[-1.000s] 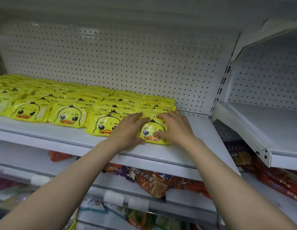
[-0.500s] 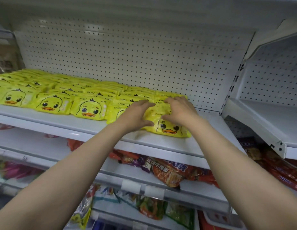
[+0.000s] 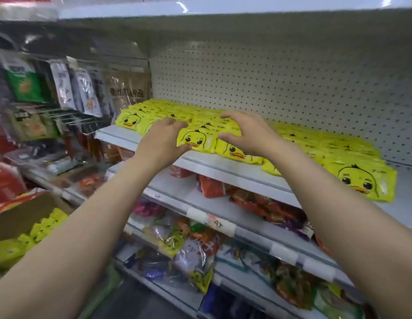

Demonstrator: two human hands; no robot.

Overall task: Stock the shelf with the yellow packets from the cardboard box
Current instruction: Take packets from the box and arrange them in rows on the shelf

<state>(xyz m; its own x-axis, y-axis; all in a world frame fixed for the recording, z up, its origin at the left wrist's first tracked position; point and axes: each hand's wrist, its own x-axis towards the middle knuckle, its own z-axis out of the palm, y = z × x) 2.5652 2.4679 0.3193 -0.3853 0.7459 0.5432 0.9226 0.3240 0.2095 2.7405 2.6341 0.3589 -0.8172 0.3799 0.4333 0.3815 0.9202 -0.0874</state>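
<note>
Head camera shows the left hand's fingers (image 3: 175, 125) bent and slightly spread, tips and thumb resting on the left edge of a glossy yellow plastic packet with a cartoon duck face (image 3: 197, 140). The right hand's fingers (image 3: 230, 116) are curled and spread, hooked over the packets just behind it, thumb near that packet's right edge; whether they press or hover just above I cannot tell. The left hand (image 3: 159, 140) and right hand (image 3: 253, 134) flank this front packet, which lies flat at the front edge of the white metal shelf (image 3: 223, 166).

Overlapping rows of the same yellow packets (image 3: 327, 148) cover the shelf from its left corner toward the right; the last packet (image 3: 363, 180) lies near the front edge, with bare shelf to its right. Behind stands a white perforated back panel (image 3: 281, 77), with open room above the flat packets.

At the lower left, an open brown cardboard box (image 3: 18, 217) holds more crinkled yellow packets (image 3: 41, 229). Lower shelves (image 3: 225, 226) carry mixed shiny snack bags (image 3: 258, 199).
</note>
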